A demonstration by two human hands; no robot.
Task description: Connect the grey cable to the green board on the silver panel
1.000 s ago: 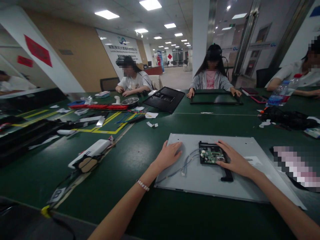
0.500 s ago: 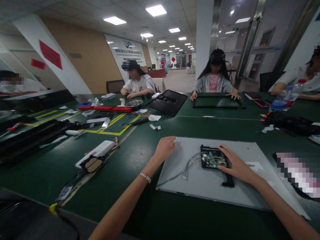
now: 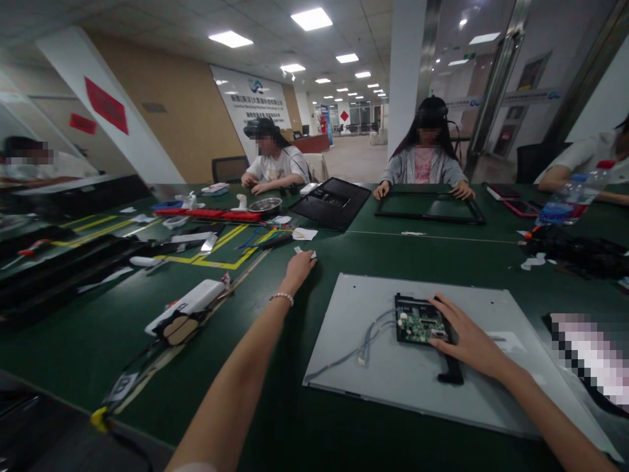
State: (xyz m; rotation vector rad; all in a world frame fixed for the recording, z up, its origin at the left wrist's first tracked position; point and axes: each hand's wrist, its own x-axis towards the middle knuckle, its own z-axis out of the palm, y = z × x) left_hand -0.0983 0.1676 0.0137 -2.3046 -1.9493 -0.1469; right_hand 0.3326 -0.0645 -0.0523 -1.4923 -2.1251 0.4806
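Note:
My left hand [image 3: 301, 269] reaches out over the green table, fingers closed at a small white paper scrap [image 3: 313, 254]. A second white scrap [image 3: 297, 250] lies just beyond it. My right hand [image 3: 464, 334] grips the right side of a black plastic bracket [image 3: 451, 370], thumb and fingers apart around its edge. The bracket holds a green circuit board [image 3: 420, 329] and rests on a pale flat panel [image 3: 363, 301]. Grey cables [image 3: 368, 344] run from the board across the panel to its left edge.
A white battery-like pack [image 3: 189, 305] with cables lies left of my left arm. Ahead are a black cover [image 3: 331, 202], red strips [image 3: 221, 214] and loose wires [image 3: 263, 237]. A person opposite holds a black frame [image 3: 430, 206]. Plastic bottles [image 3: 563, 200] stand at the right.
My left hand has left the panel's far left corner and moved left and forward to the paper scraps. My right hand stays on the bracket. The person opposite has tilted the black frame slightly.

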